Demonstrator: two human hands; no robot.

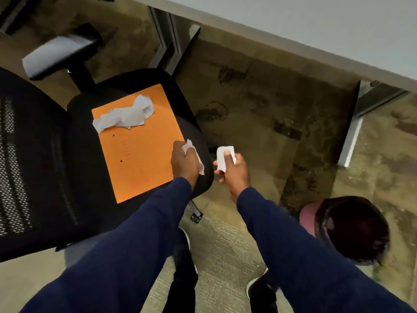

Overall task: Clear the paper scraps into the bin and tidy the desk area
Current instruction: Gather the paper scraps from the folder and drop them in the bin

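1. both hands are closed on paper. left hand (pixel 184 161) has its fingers curled round a crumpled white piece, the left scrap (pixel 198 162), which sticks out above and below the fist. it sits at the near right edge of the orange folder (pixel 140 154).
2. right hand (pixel 232 170) pinches a flatter white piece, the right scrap (pixel 222 154), with the thumb pressed on top and the fingers under it. it is over the carpet (pixel 225 240), just beside the seat and apart from the left hand.
3. dark blue sleeves (pixel 126 251) cover both forearms and run off the bottom edge. two dark shoes (pixel 257 288) show between them, partly hidden by the arms.
4. bin (pixel 352 229) stands on the carpet at lower right, beside the right forearm, which cuts off its near rim. its inside is dark and blurred, so i cannot tell what is in it.
5. folder lies flat on the seat of a black chair (pixel 45 177). more torn white paper, the pile (pixel 126 116), rests on its far end, well apart from the hands.
6. armrest (pixel 58 55) beyond the seat is smeared by motion blur.
7. farthest off, a grey desk (pixel 316 30) crosses the top right. only its edge and underside show, with a leg (pixel 352 141) coming down to the floor.
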